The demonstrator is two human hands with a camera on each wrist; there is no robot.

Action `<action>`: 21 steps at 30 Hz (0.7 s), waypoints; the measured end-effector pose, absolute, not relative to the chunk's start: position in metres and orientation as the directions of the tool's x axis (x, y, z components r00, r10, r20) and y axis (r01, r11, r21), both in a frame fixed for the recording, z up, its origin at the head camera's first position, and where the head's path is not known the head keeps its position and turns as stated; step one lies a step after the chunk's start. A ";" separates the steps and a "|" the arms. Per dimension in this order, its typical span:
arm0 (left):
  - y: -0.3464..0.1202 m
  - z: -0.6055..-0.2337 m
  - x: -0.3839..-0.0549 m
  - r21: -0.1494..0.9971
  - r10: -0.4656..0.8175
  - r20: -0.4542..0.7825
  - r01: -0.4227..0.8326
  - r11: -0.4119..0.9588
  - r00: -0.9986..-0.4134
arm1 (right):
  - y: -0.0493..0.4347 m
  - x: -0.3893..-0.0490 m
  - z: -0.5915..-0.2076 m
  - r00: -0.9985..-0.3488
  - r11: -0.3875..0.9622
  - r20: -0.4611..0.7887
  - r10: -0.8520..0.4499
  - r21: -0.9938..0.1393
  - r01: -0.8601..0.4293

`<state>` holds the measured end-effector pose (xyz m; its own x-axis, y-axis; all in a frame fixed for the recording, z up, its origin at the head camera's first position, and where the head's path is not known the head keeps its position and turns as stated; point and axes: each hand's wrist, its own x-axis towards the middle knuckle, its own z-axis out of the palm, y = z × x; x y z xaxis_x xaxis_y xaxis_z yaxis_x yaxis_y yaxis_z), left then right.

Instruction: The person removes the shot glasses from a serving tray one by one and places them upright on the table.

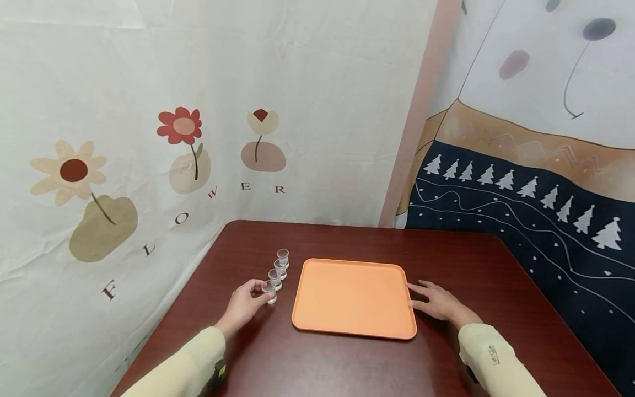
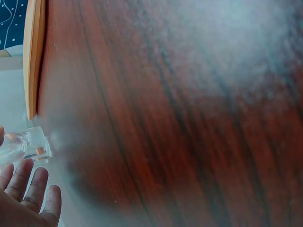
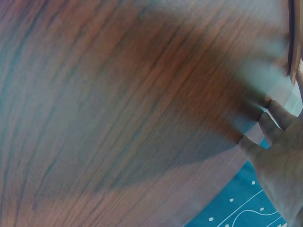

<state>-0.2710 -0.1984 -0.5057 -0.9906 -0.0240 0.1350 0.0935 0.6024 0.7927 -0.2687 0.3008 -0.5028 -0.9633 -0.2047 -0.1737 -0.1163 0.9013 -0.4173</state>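
Note:
Several small clear shot glasses stand in a slanting row left of an orange tray [image 1: 354,298]. My left hand [image 1: 244,304] is at the nearest shot glass [image 1: 269,293], pinching it between thumb and forefinger. In the left wrist view that shot glass [image 2: 31,143] stands upright on the table, and the other fingers of the left hand [image 2: 28,196] are spread loosely beside it. My right hand [image 1: 439,301] lies at the tray's right side, fingers stretched out with the tips at its rim. The right wrist view shows the right hand [image 3: 279,151] with its fingertips low over the tabletop.
The dark red wooden table [image 1: 347,366] has rounded far corners. Behind it hangs a pale cloth [image 1: 317,82] printed with flowers and letters. A navy cloth [image 1: 496,215] with white trees hangs on the right. Farther shot glasses [image 1: 281,264] stand close together.

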 end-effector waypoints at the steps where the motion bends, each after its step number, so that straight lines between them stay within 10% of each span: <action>1: -0.198 -0.506 -0.271 0.791 -0.026 0.129 0.087 0.605 -0.991 | 0.301 -0.269 -0.503 -0.963 0.902 -0.173 -0.204 -0.417 -0.116; 21: -0.198 -0.506 -0.275 0.822 -0.018 0.122 0.091 0.562 -0.992 | 0.300 -0.270 -0.500 -0.964 0.903 -0.174 -0.200 -0.415 -0.112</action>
